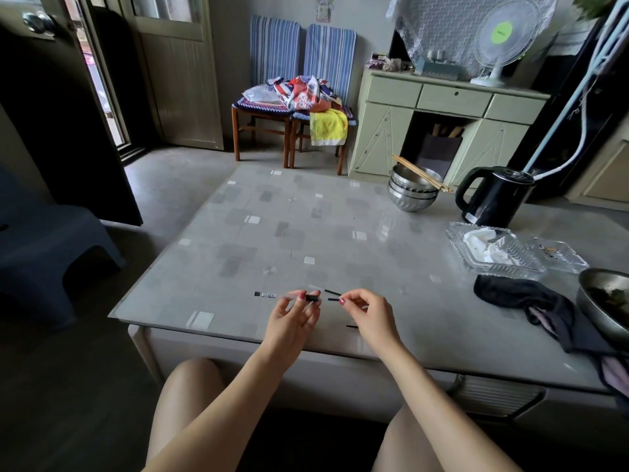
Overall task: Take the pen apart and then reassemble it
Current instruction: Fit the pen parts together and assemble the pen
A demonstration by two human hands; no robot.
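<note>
**Pen held in parts over the near edge**

Above the near edge of the surface [340, 233], a clear pen barrel [292, 297] with a black grip is pinched in the left hand [292, 318], between thumb and fingertips, its black end pointing toward the other hand. A thin dark piece [334, 300] is pinched at the fingertips of the right hand [366, 313], its free end aimed at the barrel's opening; the two parts are near each other but apart. Whether this piece is the refill or another part cannot be told. Just beyond the hands, a thin black stick [332, 292] is seen lying on the surface, and a small black cap with a white label [264, 295] is seen to the left of the left hand. Another short dark bit [351, 326] lies under the right wrist. Farther right, a dark cloth [520, 298], a glass tray [493, 257] and a black kettle [493, 197] are set on the surface.
</note>
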